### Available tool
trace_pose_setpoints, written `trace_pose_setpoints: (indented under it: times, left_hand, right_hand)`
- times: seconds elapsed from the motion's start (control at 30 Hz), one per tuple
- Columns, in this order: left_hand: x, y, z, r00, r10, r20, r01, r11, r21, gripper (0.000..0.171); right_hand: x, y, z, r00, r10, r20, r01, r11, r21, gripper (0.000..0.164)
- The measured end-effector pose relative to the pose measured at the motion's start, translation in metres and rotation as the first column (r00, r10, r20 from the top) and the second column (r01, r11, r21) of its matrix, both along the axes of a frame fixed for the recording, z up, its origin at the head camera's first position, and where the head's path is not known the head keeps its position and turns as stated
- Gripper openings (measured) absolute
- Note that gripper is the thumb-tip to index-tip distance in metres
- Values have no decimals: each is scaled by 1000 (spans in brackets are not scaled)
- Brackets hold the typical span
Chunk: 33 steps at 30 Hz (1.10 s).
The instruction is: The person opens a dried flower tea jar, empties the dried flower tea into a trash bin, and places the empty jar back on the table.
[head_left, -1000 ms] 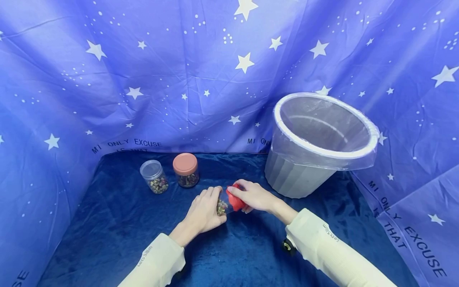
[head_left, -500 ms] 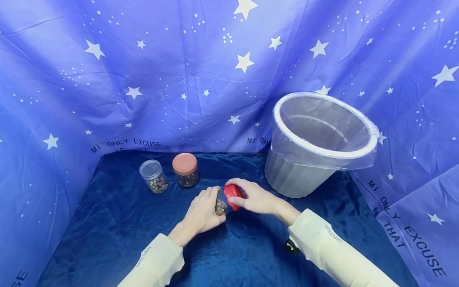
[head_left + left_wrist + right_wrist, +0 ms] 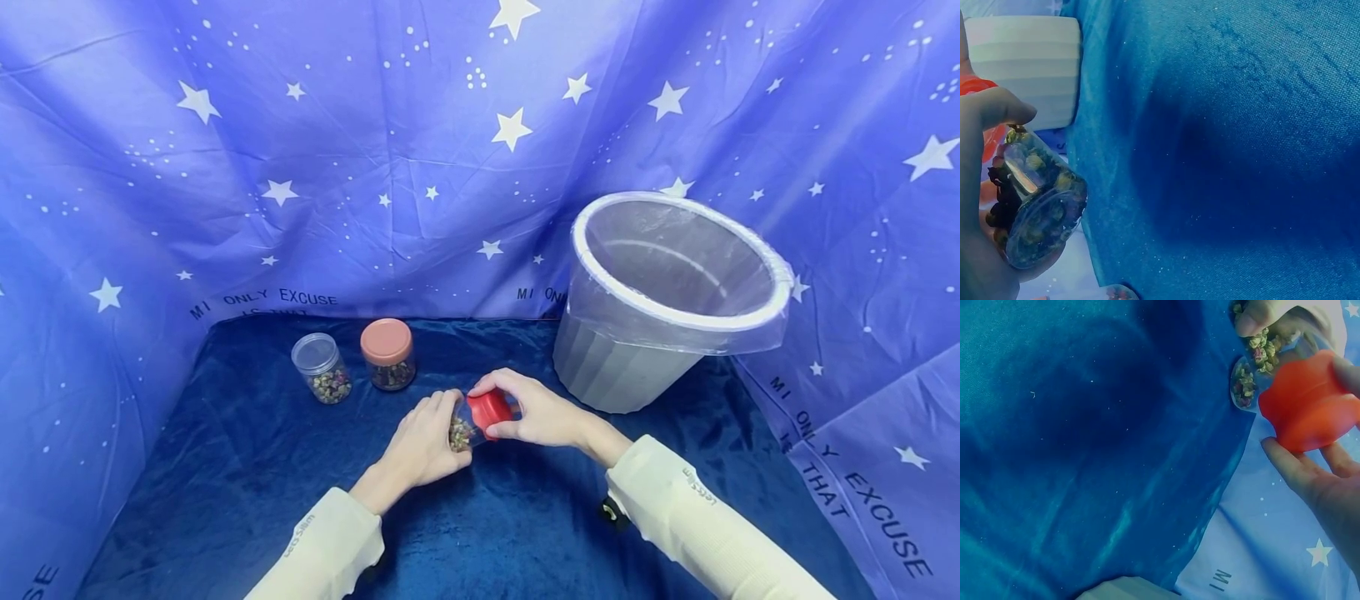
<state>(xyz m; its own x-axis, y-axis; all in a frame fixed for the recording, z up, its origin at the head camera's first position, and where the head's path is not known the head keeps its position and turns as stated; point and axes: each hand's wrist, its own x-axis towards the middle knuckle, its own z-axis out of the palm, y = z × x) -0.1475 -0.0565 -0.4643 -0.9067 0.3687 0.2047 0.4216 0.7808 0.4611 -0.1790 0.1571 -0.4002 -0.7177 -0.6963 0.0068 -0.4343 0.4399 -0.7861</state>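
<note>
In the head view, my left hand (image 3: 420, 440) grips a clear jar (image 3: 460, 434) lying tilted over the table. Dried flower buds (image 3: 1035, 164) fill part of it, and its round base faces the left wrist camera. At the jar's mouth end is a red scalloped lid (image 3: 489, 410). Fingers and thumb of my right hand (image 3: 542, 413) are spread round the edge of this lid. The right wrist view has the lid (image 3: 1310, 403) close up, between that hand's thumb and fingertips, right beside the jar.
Further back on the dark blue cloth (image 3: 247, 467) stand a jar with a clear lid (image 3: 322, 371) and one with a pink-brown lid (image 3: 387, 354). A large bin (image 3: 626, 375) with a plastic liner is at the right. Star-patterned blue curtains (image 3: 420, 167) surround the table.
My right hand has turned on the red lid, its thumb swinging down and its fingers shifting up and left. More of the lid shows now. My left hand stays nearly still round the jar.
</note>
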Motion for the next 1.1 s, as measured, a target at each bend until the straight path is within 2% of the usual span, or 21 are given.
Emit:
trace_pose_setpoints:
  times: [0.2, 0.5, 0.9, 1.1]
  left_hand:
    - [1, -1, -2, 1000, -10, 10, 10, 1000, 14, 71]
    - [1, -1, -5, 1000, 2, 0, -2, 1000, 15, 70]
    - [1, -3, -6, 1000, 15, -6, -14, 999, 30, 69]
    - [1, -3, -5, 1000, 16, -14, -15, 999, 31, 69]
  right_hand:
    - [-1, 4, -2, 1000, 10, -6, -10, 1000, -18, 45]
    - [-3, 11, 1, 1000, -22, -12, 21, 999, -28, 46]
    - [-10, 29, 1, 991, -117, -62, 117, 993, -6, 46]
    - [-12, 39, 1, 985, -157, -68, 160, 986, 41, 47]
